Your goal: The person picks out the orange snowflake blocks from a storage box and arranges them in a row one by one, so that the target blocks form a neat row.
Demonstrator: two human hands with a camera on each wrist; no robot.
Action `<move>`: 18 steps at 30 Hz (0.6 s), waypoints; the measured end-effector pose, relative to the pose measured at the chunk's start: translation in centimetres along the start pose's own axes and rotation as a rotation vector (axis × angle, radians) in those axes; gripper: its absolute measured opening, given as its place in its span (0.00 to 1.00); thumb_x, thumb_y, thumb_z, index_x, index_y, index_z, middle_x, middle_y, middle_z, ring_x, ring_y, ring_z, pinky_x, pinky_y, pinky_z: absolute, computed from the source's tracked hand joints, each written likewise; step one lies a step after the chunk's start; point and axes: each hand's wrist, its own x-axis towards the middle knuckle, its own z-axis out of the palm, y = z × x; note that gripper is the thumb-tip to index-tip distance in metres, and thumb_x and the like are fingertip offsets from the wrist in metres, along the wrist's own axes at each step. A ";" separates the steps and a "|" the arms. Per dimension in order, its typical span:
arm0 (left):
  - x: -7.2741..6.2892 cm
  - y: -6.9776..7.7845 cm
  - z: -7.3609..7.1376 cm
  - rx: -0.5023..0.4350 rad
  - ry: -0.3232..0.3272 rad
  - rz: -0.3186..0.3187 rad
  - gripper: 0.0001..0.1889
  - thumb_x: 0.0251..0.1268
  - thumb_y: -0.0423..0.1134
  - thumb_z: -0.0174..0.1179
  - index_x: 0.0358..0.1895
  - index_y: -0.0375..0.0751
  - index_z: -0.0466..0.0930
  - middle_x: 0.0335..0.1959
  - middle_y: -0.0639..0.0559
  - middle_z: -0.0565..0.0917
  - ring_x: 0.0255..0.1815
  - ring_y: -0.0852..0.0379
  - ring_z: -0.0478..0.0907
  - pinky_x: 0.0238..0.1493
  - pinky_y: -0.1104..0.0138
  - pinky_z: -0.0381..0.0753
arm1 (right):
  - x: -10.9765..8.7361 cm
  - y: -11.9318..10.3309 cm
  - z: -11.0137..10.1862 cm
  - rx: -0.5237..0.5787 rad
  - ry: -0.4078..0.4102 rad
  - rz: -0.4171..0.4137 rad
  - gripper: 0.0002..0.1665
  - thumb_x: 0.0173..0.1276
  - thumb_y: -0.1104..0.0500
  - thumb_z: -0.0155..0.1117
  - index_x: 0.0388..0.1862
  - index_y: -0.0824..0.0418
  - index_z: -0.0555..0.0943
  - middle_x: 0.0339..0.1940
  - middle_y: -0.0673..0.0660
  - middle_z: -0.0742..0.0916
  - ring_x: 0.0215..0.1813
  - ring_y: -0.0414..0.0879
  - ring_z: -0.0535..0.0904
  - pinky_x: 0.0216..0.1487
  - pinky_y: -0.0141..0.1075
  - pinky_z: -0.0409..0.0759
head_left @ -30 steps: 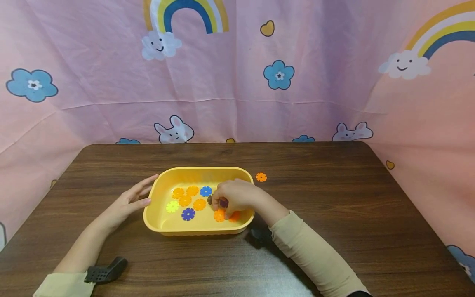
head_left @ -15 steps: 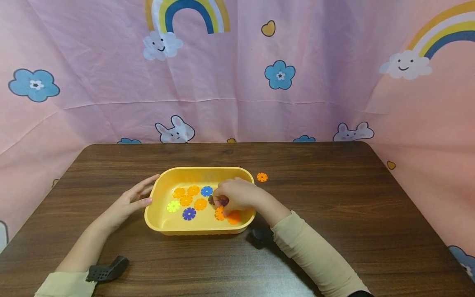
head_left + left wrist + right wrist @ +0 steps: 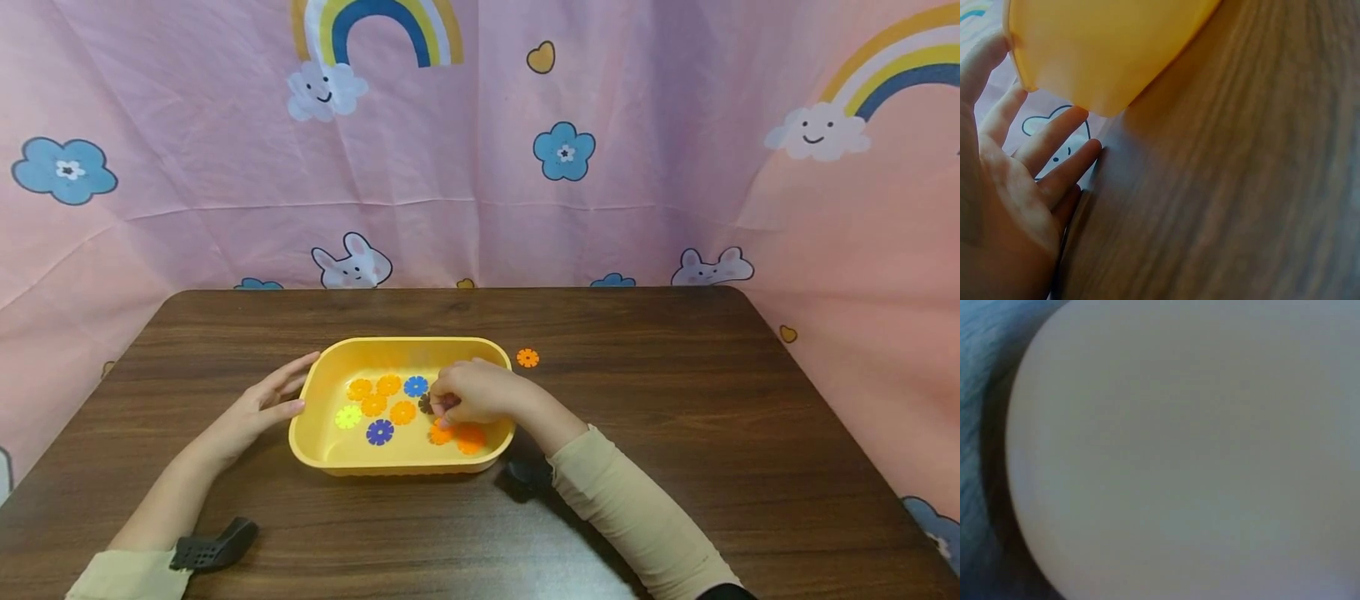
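A yellow plastic tub (image 3: 405, 468) holds several flower-shaped plastic discs: orange (image 3: 402, 412), blue (image 3: 416, 386), lime (image 3: 348, 417) and purple (image 3: 380, 432). At the tub's left end my left hand (image 3: 251, 417) rests its spread, nearly straight fingers against the rim and outer wall; the left wrist view shows them touching it. My right hand (image 3: 476, 393) reaches inside on the right, fingers curled, seemingly pinching a dark purple disc mostly hidden by them. Beneath its thumb lie two orange discs (image 3: 470, 439), with a dark brown disc (image 3: 425, 403) by the fingertips.
One orange disc (image 3: 528, 357) lies on the brown wooden table (image 3: 637, 375), outside the tub's far right corner. Behind the table hangs a pink patterned curtain (image 3: 420, 167). The right wrist view shows only a blurred pale surface.
My right thumb has drawn up and in toward the fingers, uncovering more of the orange discs below. The dark purple disc has become nearly hidden. The left hand and tub stay put.
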 end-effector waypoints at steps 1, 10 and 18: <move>0.0 0.0 0.0 -0.002 0.000 0.000 0.32 0.71 0.29 0.48 0.76 0.42 0.50 0.64 0.59 0.72 0.59 0.65 0.72 0.52 0.72 0.71 | 0.0 0.0 0.0 0.003 0.002 -0.006 0.12 0.61 0.50 0.70 0.23 0.47 0.76 0.25 0.44 0.74 0.32 0.38 0.69 0.37 0.31 0.61; -0.1 -0.3 -0.2 0.004 -0.009 -0.007 0.32 0.71 0.30 0.47 0.76 0.44 0.50 0.65 0.57 0.72 0.59 0.64 0.72 0.52 0.71 0.72 | -0.1 0.1 -0.3 0.124 0.047 -0.045 0.12 0.62 0.54 0.69 0.24 0.51 0.75 0.25 0.46 0.74 0.32 0.40 0.69 0.36 0.30 0.64; 0.1 -0.3 -0.1 0.015 0.005 -0.021 0.32 0.71 0.31 0.48 0.76 0.45 0.51 0.66 0.51 0.71 0.60 0.65 0.71 0.52 0.71 0.71 | -0.6 0.4 -0.7 0.340 0.148 -0.042 0.08 0.64 0.59 0.67 0.27 0.56 0.78 0.29 0.50 0.77 0.35 0.41 0.73 0.39 0.31 0.71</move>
